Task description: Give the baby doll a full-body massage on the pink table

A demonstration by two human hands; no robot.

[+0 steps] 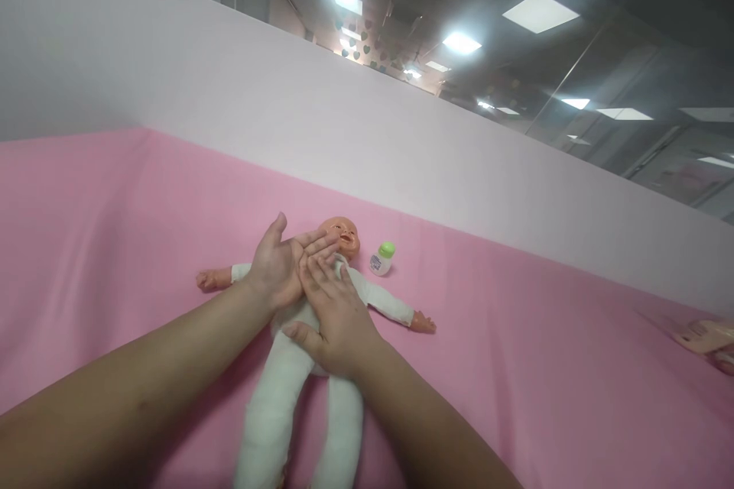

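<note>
A baby doll [269, 390] with a white cloth body lies on its back, arms spread wide and legs toward me. Over its chest, my left hand [280, 267] is turned palm up with the fingers stretched out and the thumb raised. My right hand [338, 317] is palm down, its fingertips resting against the left hand's fingers and palm. Both hands are open and hold nothing that I can see. They cover most of the doll's torso and part of its head. Beside the doll's head stands a small clear bottle [381, 260] with a green cap.
Pink cloth [487, 367] covers the surface under the doll. A white wall panel [275, 107] rises behind it, with glass and ceiling lights above. At the far right edge lies a blurred pinkish-beige item [708, 338] that I cannot identify.
</note>
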